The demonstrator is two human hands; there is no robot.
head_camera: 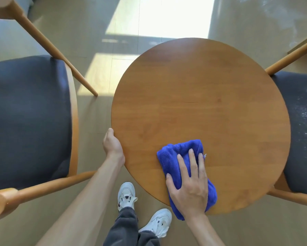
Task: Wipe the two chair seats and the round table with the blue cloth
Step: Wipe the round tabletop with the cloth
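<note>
sunlit wood floor [99, 121], one round table [200, 103], two dark chair seats [28, 118] [303, 139]. one blue cloth [175, 157] pinned flat under spread right hand [190, 185]; left hand [112, 144] wrapped on table rim.

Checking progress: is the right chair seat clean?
No: white specks are scattered over the dark right chair seat beside the table.

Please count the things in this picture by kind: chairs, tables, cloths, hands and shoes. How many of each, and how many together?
Chairs: 2 (left chair, right chair)
Round table: 1
Blue cloth: 1
Hands: 2 (left hand, right hand)
White shoes: 2 ()
Total: 8
</note>
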